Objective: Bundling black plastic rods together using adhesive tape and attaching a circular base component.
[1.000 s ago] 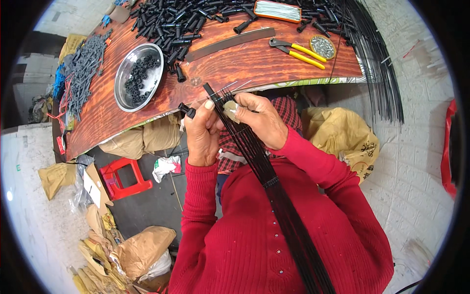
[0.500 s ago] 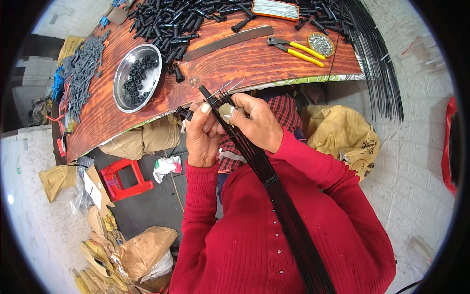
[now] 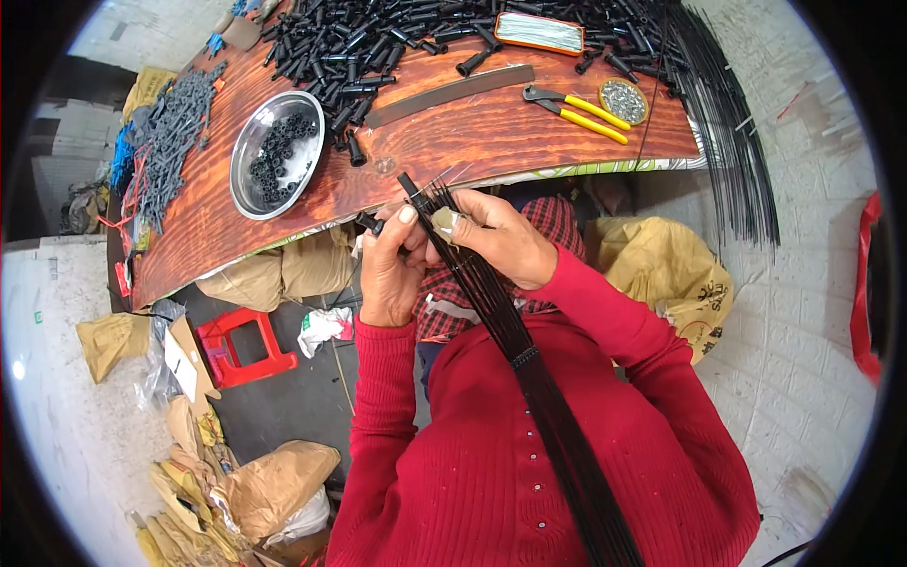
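A long bundle of black ribs (image 3: pixel 557 435), which looks like a folded umbrella frame, runs slantwise down over my red top, its upper end near the table edge. My left hand (image 3: pixel 392 274) is closed round that upper end, thumb raised against it. A small black tubular piece (image 3: pixel 368 223) sticks out beside its fingers. My right hand (image 3: pixel 510 244) grips the ribs from the other side, its thumb wrapped in pale tape (image 3: pixel 444 220). Thin wire ends (image 3: pixel 440 193) fan out above the fingers. What lies between the fingertips is partly hidden.
The wooden table (image 3: pixel 203 213) carries a steel bowl (image 3: pixel 240 189) of black rings, black tubular parts (image 3: pixel 359 42), grey parts (image 3: pixel 175 132), yellow-handled pliers (image 3: pixel 590 121), a tin of small metal pieces (image 3: pixel 624 101) and a pin tray (image 3: pixel 539 34). Loose black ribs (image 3: pixel 742 151) overhang at right; a red stool (image 3: pixel 283 364) stands below.
The view has shifted slightly, so the table things sit a little further right and lower. Both hands keep their grip on the rib bundle, with only small finger movements.
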`<state>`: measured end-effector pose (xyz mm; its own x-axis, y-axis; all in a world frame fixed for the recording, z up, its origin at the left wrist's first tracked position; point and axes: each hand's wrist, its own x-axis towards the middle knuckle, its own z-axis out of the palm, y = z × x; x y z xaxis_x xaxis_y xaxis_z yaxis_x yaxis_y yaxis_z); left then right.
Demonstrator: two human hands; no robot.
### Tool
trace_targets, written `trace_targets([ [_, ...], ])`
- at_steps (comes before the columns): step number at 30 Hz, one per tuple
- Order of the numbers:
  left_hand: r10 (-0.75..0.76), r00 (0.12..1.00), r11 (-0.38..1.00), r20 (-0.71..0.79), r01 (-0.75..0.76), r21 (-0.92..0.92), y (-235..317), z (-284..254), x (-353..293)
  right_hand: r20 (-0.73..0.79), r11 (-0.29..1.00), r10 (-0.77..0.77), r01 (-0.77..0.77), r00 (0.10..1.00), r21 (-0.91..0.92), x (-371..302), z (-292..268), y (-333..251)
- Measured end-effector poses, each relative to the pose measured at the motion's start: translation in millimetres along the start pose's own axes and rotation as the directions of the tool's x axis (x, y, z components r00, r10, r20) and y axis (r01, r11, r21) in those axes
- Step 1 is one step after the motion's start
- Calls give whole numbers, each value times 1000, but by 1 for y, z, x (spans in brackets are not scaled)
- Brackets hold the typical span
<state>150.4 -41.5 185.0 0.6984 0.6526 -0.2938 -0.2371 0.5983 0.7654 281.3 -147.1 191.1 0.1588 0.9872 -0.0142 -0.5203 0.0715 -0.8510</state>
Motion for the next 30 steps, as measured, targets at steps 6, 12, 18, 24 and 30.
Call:
trace_targets([
  [6,0,1000,1000,24,0,12,8,14,-4,-39,1000,0,0,999,20,-3,4,-6],
  [12,4,999,1000,41,-6,31,19,17,-5,-61,984,47,-35,997,177,-10,14,-11],
  [18,89,996,991,24,-91,102,17,21,-5,-95,984,42,-25,995,175,-9,12,-13],
  [24,184,982,939,-33,-166,300,13,23,-5,-100,969,90,-64,991,239,-8,5,-5],
  [30,281,956,947,-85,-262,185,18,3,-3,-87,969,97,-74,991,235,-6,6,-5],
])
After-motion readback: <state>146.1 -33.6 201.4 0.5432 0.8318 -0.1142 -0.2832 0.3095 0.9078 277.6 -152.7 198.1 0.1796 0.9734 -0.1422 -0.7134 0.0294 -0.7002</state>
